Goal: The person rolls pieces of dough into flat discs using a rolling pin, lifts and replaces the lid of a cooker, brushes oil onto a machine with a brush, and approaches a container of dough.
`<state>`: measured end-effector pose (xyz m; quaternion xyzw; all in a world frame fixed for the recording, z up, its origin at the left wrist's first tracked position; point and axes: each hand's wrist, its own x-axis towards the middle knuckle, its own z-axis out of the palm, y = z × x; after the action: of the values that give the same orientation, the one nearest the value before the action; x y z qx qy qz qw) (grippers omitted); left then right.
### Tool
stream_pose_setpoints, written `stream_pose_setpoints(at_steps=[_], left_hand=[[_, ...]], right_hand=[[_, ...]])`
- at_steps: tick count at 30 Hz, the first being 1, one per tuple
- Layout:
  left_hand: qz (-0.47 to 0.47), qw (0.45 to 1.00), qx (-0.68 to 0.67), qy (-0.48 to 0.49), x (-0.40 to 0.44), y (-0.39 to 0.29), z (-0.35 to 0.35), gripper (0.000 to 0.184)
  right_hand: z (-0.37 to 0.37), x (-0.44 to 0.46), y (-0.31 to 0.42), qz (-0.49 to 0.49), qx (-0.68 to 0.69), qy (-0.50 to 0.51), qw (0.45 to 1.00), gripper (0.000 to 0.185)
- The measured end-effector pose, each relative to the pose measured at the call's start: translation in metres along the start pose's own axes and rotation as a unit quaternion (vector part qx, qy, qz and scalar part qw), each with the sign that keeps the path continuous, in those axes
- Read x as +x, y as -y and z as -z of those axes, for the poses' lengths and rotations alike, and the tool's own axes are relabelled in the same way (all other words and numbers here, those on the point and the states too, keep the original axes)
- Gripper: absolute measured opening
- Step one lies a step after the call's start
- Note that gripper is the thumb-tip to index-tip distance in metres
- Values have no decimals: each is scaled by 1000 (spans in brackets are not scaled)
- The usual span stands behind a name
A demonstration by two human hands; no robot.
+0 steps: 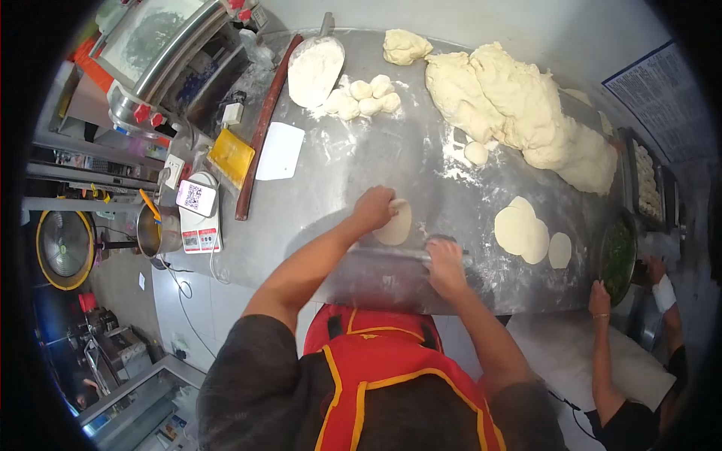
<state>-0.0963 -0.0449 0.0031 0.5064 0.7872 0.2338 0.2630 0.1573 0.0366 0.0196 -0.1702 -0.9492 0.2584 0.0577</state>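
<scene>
Dough disc (395, 225), thin, pale cream and roughly oval, lies flat on the flour-dusted grey metal table (316, 203); its surface looks smooth and its upper edge is partly covered by a hand. The left hand (374, 208) has its fingers pinched on that upper edge, so the disc extends to the right of and below the fingertips. The right hand (447, 264) is curled over the right end of a slim greyish rolling rod (391, 254) (motion blur softens the detail here), which lies crosswise just below the disc.

Count recorded: one disc in hand; one separate pale flat round (559, 250) to the far right, beside one overlapping stack of pale flat rounds (520, 230), apparently three; one large cream dough mass (519, 98); one smaller cream lump (406, 46); one lone dough ball (475, 153); one cluster of small dough balls (361, 90), six or seven; one flour-filled metal scoop (316, 73); one long reddish-brown wooden rod (265, 135).
</scene>
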Motion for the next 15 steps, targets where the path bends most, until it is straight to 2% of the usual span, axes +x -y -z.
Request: stream_pose_setpoints(at_steps=[1,4,6,8,11,12,15], left_hand=[[-11,999,-30,42,3,2,3,37],[-5,995,-96,-24,27,-2,32,35],[79,983,-139,-89,58,8,54,37],[134,971,-99,-171,89,24,56,46],[192,956,-1,-223,108,31,58,51],[199,948,3,-250,108,27,56,47],[174,962,-8,-209,106,35,39,46]], right_hand=[[8,-14,-2,14,1,-13,1000,43],[15,-47,-10,28,6,-50,998,42],[16,-57,-10,26,6,-51,998,44],[18,-61,-12,23,3,-32,999,45],[13,-65,-12,23,-4,-32,999,45],[15,-64,-6,13,-5,-30,999,46],[18,-58,12,-29,-12,-34,999,50]])
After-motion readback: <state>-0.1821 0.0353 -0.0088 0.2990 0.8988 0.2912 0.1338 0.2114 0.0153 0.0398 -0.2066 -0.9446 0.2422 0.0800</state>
